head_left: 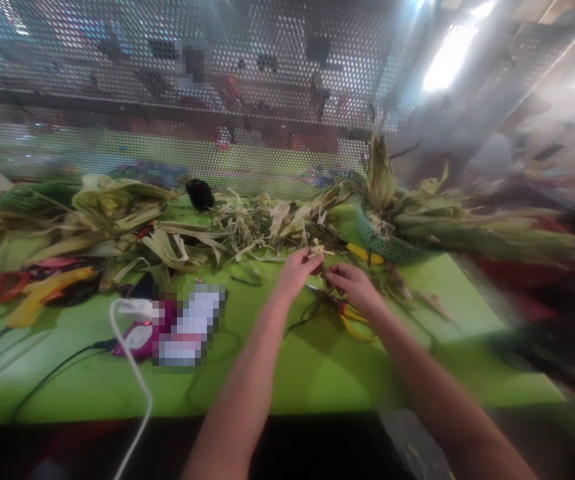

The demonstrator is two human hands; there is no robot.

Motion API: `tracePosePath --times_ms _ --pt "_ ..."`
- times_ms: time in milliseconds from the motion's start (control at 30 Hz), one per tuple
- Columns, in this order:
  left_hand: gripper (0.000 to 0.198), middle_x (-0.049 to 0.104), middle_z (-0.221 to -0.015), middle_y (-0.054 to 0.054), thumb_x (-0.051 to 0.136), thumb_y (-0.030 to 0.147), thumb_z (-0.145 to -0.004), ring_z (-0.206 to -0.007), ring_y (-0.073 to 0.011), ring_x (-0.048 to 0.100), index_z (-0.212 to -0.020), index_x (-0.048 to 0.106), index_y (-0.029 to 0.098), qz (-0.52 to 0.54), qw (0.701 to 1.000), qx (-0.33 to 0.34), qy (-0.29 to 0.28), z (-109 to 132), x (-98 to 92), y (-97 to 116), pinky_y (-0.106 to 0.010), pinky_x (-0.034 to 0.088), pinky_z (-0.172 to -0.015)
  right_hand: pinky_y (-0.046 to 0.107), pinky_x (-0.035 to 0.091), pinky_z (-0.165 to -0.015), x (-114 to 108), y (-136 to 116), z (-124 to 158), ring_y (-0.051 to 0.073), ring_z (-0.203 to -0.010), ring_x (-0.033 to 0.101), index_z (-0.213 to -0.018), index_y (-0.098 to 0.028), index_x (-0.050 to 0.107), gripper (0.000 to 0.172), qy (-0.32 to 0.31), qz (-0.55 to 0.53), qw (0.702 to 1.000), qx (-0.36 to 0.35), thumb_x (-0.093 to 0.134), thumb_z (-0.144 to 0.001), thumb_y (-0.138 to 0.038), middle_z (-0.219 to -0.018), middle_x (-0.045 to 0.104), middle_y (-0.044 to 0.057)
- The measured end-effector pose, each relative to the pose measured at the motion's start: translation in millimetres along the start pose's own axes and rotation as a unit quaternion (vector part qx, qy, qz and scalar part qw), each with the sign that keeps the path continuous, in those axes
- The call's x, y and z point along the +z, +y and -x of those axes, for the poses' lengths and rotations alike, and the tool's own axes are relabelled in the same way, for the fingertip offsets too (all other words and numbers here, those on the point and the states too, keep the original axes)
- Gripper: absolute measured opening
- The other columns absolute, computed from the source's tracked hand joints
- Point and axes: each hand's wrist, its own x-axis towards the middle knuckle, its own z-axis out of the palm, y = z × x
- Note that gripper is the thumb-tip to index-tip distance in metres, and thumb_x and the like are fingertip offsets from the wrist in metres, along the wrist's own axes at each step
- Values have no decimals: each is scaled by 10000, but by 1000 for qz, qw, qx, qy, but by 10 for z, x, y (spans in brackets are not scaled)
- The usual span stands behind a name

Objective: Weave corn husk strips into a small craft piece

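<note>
Over the green table (267, 373), my left hand (295, 270) is closed on a small pale corn-husk piece (319, 249), pinched between thumb and fingers. Just to the right and slightly lower, my right hand (352, 283) pinches a thin dark strand that shows between the two hands under the husk piece. Blur hides how the strand and the piece meet. Below my right hand lies a pair of scissors (356, 325) with yellow handles, blades pointing left. Some dark strips (305, 317) rest beside the scissors.
Corn husks (112, 207) heap along the back. A green basket (392, 248) with husks stands at the right. At left lie a yellow glue gun (47, 293), a purple power strip (140, 339) with a white cable (142, 393), and a pixelated flat object (192, 327). Metal mesh (277, 153) rises behind.
</note>
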Motion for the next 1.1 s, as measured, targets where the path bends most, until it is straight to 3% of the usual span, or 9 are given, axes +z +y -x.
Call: tracePosePath --times_ms 567,767,1100 --pt "367 608 -716 -8 704 461 -727 -635 -108 527 -867 658 125 9 1000 -13 -14 6 27 -11 -229 425 -625 209 314 -461 -4 74 -43 69 -491 426 -709 -173 560 162 -23 -56 998 32 664 -595 -222 -608 548 -41" --pt "381 657 -866 -34 764 359 -676 -771 -142 575 -966 647 143 -25 999 17 -30 4 12 -34 -258 452 -731 206 311 -475 -11 87 -49 71 -521 432 -737 -160 602 160 12 -65 998 15 661 -593 -200 -619 558 -37" --pt "281 665 -842 -41 733 258 -681 -776 -156 596 -915 643 130 -17 999 -13 -41 -49 -57 -79 -292 481 -751 208 295 -476 -13 128 -90 83 -559 465 -845 -177 615 263 50 -86 995 22 682 -595 -219 -691 596 -22"
